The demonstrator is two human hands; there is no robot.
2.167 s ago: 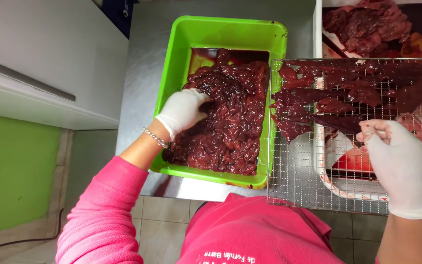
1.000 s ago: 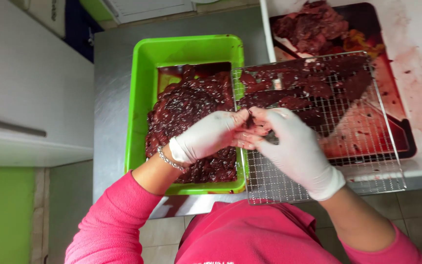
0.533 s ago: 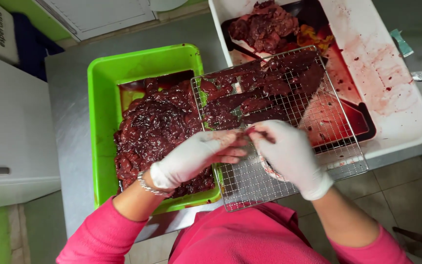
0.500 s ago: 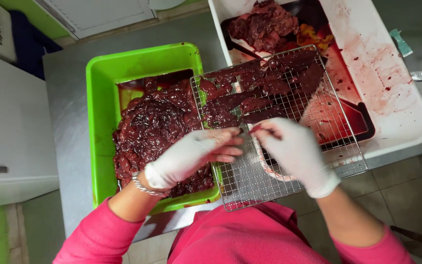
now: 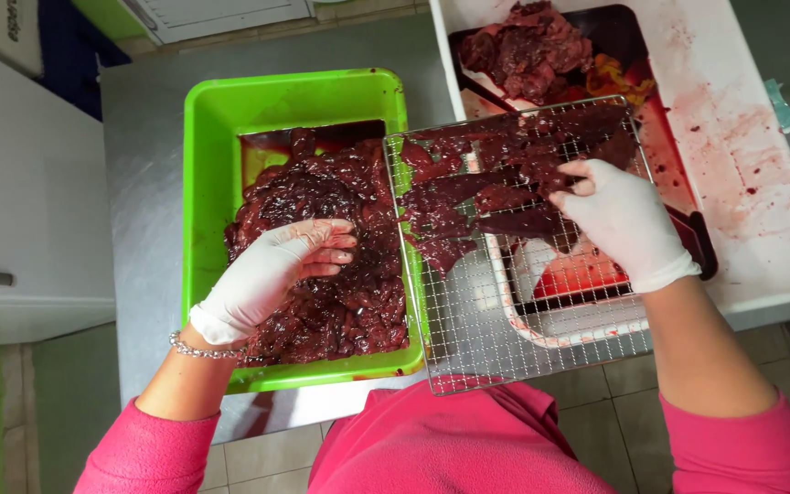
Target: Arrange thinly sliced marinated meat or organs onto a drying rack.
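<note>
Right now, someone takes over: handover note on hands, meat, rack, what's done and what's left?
Left hand: gloved, fingers curled, resting on the meat pile in the green tub.
Right hand: gloved, pressing a meat strip flat on the wire rack.
Done: strips cover the rack's far half.
Left: the near half is bare; the tub holds plenty of meat.

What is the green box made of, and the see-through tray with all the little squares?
The bright green rectangular tub looks like smooth plastic: even colour, glossy rounded rim. The silvery grid rack looks like thin metal wire, shiny and crossed into small squares. The right hand touches dark red meat strips on it.
</note>
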